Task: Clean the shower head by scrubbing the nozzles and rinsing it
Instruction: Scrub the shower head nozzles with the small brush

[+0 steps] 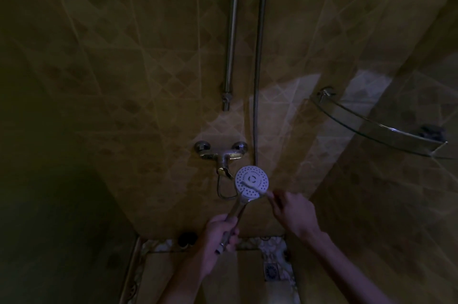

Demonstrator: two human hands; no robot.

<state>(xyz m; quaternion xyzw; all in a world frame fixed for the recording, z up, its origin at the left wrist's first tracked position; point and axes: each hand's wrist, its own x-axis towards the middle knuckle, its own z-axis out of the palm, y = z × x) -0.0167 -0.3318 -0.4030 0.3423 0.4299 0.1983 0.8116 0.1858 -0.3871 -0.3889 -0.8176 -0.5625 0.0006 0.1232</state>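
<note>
A round white shower head (250, 176) with dotted nozzles faces me in a dim tiled shower. My left hand (220, 231) grips its chrome handle (236, 209) below the head. My right hand (292, 212) pinches a thin pale brush (252, 187), which looks like a toothbrush. The brush lies across the lower half of the nozzle face, its tip near the centre.
A chrome mixer tap (220, 153) sits on the wall just left of the head, with a hose loop (226, 191) under it. A riser rail (231, 31) and hose (260, 55) run up the wall. A glass corner shelf (376, 125) juts out at right. A floor drain (272, 271) lies below.
</note>
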